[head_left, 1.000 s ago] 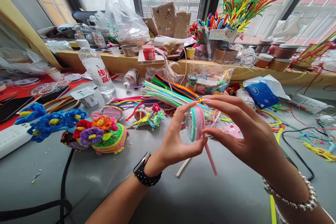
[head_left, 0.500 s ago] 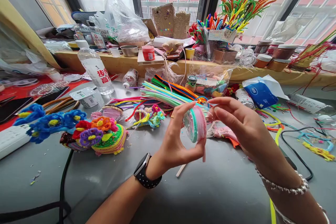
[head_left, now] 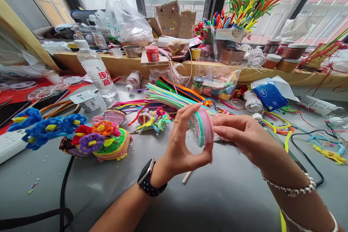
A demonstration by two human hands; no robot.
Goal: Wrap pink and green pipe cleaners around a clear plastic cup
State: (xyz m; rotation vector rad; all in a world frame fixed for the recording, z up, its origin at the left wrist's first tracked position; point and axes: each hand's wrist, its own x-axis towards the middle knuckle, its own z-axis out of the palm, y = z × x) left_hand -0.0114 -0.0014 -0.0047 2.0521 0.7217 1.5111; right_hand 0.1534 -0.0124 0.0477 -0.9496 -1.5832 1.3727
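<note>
My left hand (head_left: 179, 145) is closed around a small round clear plastic container (head_left: 193, 128), held on its side above the table. Bands of teal and pink pipe cleaner (head_left: 208, 128) wrap its side. The fingers are over the top and the thumb is underneath. My right hand (head_left: 241, 134) has its thumb and fingers drawn together at the container's right edge, touching the pink band. What lies between those fingertips is partly hidden. Behind the hands lies a bundle of pale green, white and yellow pipe cleaners (head_left: 163, 96).
To the left sit blue pipe-cleaner flowers (head_left: 51, 127) and a coiled pipe-cleaner piece with flowers (head_left: 114, 145). A water bottle (head_left: 95, 70) stands behind them. On the right are a blue tissue pack (head_left: 269, 94) and a black cable (head_left: 307, 163). A small pale stick (head_left: 187, 177) lies below the hands.
My right hand's fingers have come closer together and lower, now against the pink band. The loose pink end that hung below my left thumb no longer shows. My left hand has barely moved.
</note>
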